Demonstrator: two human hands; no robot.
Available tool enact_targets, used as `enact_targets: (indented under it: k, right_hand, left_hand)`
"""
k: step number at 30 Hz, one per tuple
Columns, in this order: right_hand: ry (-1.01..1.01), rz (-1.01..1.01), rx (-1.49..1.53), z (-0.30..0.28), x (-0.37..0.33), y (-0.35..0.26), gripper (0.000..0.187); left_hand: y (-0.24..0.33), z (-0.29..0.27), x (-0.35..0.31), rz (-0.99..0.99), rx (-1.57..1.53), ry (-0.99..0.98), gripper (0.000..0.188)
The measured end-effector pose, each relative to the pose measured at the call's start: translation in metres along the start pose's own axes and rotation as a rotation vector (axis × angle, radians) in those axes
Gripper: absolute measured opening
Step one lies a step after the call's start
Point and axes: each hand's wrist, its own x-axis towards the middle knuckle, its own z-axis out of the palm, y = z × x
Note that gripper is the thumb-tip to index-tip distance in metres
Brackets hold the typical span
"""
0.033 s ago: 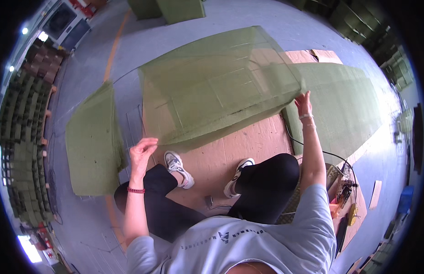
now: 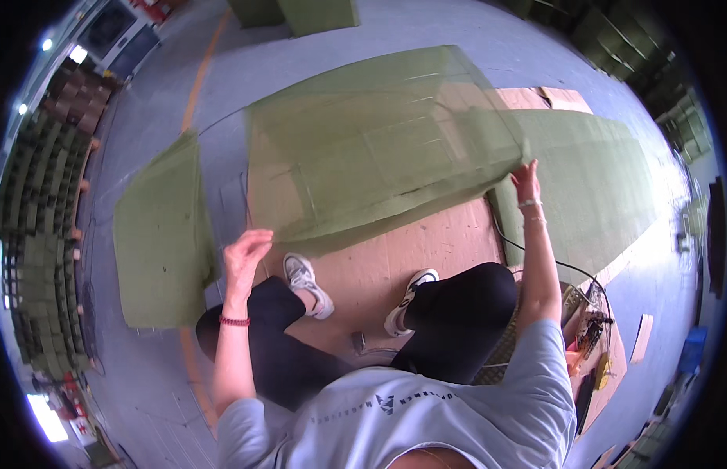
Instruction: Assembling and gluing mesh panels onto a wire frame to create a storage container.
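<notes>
A large see-through green mesh piece (image 2: 363, 180), shaped like a box with straight thin lines showing through it, hangs in front of my legs. My right hand (image 2: 526, 184) grips its near right corner, fingers curled on the edge. At the near left corner my left hand (image 2: 247, 254) is closed in a pinch on the mesh edge. A dark line or fold runs along the near side. To the right lies another green mesh piece (image 2: 582, 180), flat and partly under the held one. A further green mesh piece (image 2: 160, 242) stands on the left.
Brown cardboard (image 2: 371, 266) covers the floor under my feet. A dark cable (image 2: 563, 266) curves toward tools on a board (image 2: 602, 391) at my right. A small dark object (image 2: 359, 341) lies between my feet. Stacked green pieces (image 2: 39, 180) line the far left.
The view has shifted slightly, and the held mesh sits a little differently in it. Both hands keep the same grip.
</notes>
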Motion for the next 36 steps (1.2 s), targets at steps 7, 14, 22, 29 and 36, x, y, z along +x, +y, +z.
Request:
enact_targets:
  k: [7,14,22,29,36]
  right_hand:
    - [0.392,-0.302,-0.388,-0.087,-0.064,0.002,0.055]
    - [-0.313,-0.897,-0.733,0.229,-0.221,-0.14,0.02]
    - [-0.825,-1.366,-1.051,0.432,-0.325,-0.031,0.03]
    - [-0.867,-1.342,-0.995,0.442,-0.346,-0.021,0.007]
    - [-0.782,-1.384,-0.9,0.44,-0.353,0.006,0.008]
  left_hand:
    - [0.007,-0.022,-0.003,0.076,-0.039,0.147,0.011]
    - [0.008,-0.038,-0.006,0.148,0.065,0.109,0.012]
    - [0.005,-0.037,0.005,0.13,0.063,0.185,0.02]
    - [-0.074,-0.042,0.016,-0.086,-0.024,0.103,0.03]
    - [-0.08,-0.033,0.037,-0.013,0.29,0.045,0.014]
